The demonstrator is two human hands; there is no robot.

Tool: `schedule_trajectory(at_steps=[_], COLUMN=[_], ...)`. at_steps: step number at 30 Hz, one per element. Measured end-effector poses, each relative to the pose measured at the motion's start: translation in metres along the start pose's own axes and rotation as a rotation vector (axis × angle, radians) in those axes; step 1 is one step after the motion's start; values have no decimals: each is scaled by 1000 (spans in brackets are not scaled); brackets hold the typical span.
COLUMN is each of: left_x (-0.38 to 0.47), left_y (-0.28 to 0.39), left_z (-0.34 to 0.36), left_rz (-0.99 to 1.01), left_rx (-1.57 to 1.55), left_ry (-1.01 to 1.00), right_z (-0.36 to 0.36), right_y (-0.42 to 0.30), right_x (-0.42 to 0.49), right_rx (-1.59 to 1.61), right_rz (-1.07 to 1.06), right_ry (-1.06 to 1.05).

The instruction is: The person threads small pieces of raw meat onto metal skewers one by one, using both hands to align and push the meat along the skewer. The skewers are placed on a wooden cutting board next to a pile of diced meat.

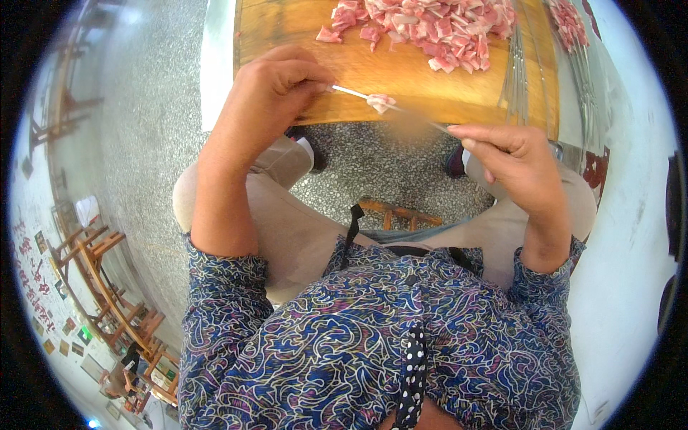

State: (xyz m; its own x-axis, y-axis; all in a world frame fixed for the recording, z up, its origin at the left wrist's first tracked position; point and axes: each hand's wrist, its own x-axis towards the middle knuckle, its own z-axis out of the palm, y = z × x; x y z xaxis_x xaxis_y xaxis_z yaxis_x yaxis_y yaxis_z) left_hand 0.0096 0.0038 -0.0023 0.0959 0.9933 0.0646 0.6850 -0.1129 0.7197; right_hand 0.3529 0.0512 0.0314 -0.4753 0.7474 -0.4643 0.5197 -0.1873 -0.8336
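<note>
A thin metal skewer [352, 92] slants between my two hands, just over the near edge of a wooden board [322, 105]. The fingertips of my left hand [282, 80] pinch its left end. Its right end is held between thumb and forefinger of my right hand [516, 153]. One small cluster of raw meat [381, 102] is threaded midway along it. A blurred spot hides part of the skewer right of that meat. Farther back on the board lies a heap of diced raw meat [430, 29], pink with pale fat.
Bare metal skewers [516, 80] lie along the board's right side. Beyond them, skewers loaded with meat [570, 24] rest beside the board. My knees flank its near edge, above a speckled floor [371, 161]. Wooden benches [102, 279] and another person [115, 379] are at the far left.
</note>
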Motion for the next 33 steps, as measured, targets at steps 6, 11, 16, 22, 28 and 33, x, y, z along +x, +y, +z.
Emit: schedule_trajectory(at_steps=[6,11,16,22,28,33], left_x=[0,-2,-2,-3,-3,-3], left_y=[-5,-6,-5,-8,-5,-3], left_z=[2,3,4,6,7,4], left_rz=[27,28,34,86,87,35], left_rx=[-19,-20,-37,6,34,32], left_ry=[17,9,20,52,59,27], right_z=[-10,-4,7,13,23,53], right_y=[1,8,9,1,-10,-6], right_x=[-3,-4,-2,-4,-6,17], right_rx=[-53,21,60,19,-64,-183], right_rz=[25,27,25,31,25,-260], right_ry=[-9,-26,-9,18,51,102])
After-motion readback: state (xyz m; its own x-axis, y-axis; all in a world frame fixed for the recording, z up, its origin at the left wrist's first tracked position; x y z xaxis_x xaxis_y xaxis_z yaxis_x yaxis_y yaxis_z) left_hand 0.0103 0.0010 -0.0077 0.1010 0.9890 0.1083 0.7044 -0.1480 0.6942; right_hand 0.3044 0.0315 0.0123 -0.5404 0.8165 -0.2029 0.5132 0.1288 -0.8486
